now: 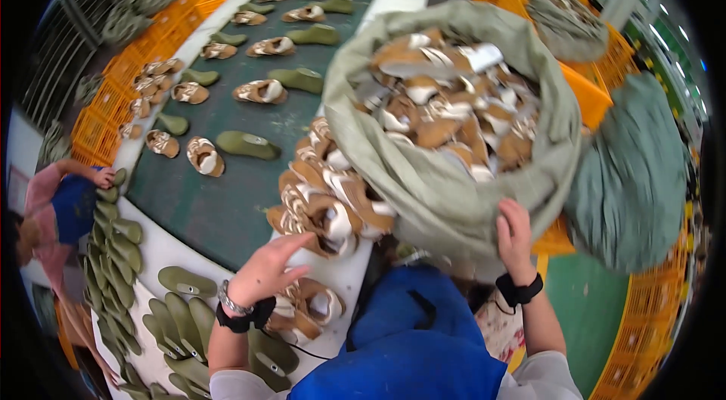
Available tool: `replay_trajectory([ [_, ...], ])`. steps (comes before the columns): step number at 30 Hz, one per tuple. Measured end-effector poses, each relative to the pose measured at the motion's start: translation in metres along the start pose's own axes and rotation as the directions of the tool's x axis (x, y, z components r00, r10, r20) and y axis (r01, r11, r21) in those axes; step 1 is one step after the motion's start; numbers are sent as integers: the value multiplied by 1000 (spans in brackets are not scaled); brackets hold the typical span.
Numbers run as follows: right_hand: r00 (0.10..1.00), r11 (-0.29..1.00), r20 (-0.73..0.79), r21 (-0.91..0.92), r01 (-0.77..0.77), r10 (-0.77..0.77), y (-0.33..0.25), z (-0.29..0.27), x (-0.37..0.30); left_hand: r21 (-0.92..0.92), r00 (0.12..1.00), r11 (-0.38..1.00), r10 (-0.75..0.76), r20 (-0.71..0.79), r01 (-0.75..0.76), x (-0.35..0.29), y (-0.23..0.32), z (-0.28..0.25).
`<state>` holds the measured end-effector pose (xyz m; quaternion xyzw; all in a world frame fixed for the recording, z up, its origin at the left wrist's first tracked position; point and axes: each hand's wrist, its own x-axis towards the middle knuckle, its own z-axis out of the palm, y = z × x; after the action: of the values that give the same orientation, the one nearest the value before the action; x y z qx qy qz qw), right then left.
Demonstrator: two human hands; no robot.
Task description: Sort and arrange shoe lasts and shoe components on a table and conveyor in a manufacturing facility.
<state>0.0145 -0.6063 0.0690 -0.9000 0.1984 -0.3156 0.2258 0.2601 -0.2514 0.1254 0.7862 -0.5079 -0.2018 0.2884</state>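
My left hand (266,270) is open, thumb and fingers apart, beside a heap of brown-and-white shoe uppers (333,192) on the white table edge. Another few uppers (314,305) lie just below that hand. My right hand (516,240) has its fingers stretched out at the near side of a large grey-green cloth sack (439,211); whether it touches the cloth I cannot tell. Brown-and-white uppers (454,109) fill the sack, whose rim is rolled outward. Both wrists wear black bands.
A dark green belt (181,196) carries rows of uppers (261,91) and olive shoe lasts (248,145). More lasts (181,324) crowd the lower left, where another person's hand (103,177) reaches in. Orange crates (98,128) line the left; a green sack (631,173) stands right.
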Motion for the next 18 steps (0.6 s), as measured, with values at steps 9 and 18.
replay_trajectory([
  [9, 790, 793, -144, 258, -551, 596, 47, -120, -159, -115, 871, 926, 377, 316, -359, -55, 137, 98],
  [18, 180, 228, 140, -592, -773, 974, 196, -90, -441, -218, 808, 929, 367, 461, -298, -40, 180, 185],
])
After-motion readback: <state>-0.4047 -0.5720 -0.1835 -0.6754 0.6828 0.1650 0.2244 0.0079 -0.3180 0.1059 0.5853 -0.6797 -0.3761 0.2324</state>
